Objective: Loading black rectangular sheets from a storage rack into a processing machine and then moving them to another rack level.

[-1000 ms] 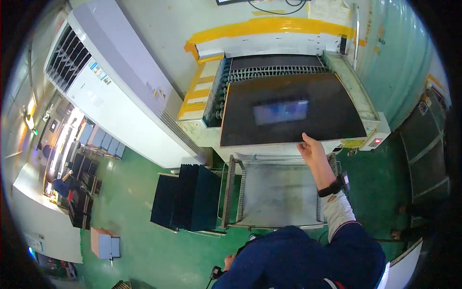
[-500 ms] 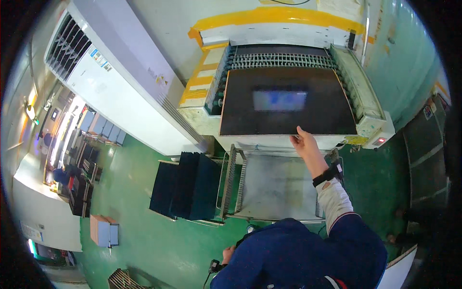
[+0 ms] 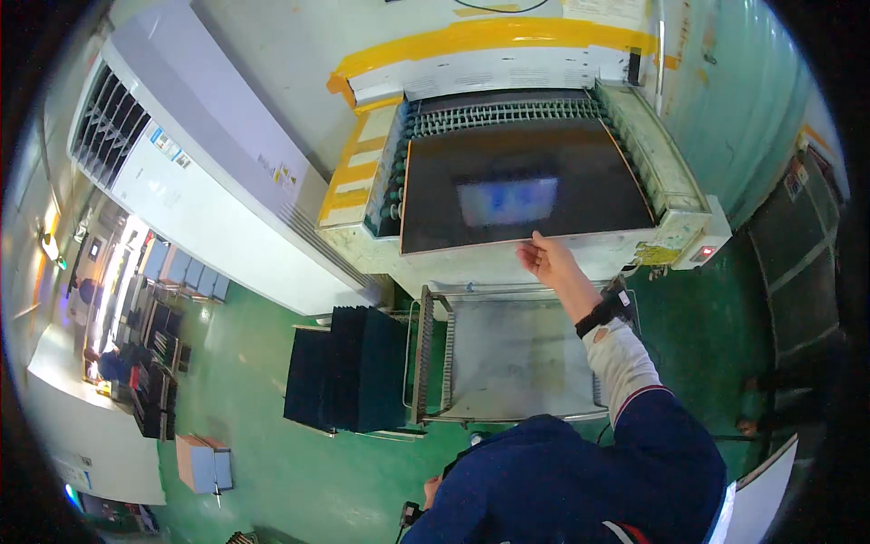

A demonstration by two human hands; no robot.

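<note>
At the machine's front edge, I note my right hand (image 3: 545, 258) has crept forward along the dark panel (image 3: 521, 186) since a second ago; its fingers now rest on the near rim, loosely curled, gripping nothing I can confirm. Handling looks begun. My left hand is out of view. Below sits the wire tray (image 3: 433, 363).

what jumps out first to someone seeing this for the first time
A large dark glossy panel lies flat on the pale machine at top centre, with the person's right hand at its near edge. Left of the metal cart stands a stack of dark sheets; a big white cabinet unit runs along the left.
</note>
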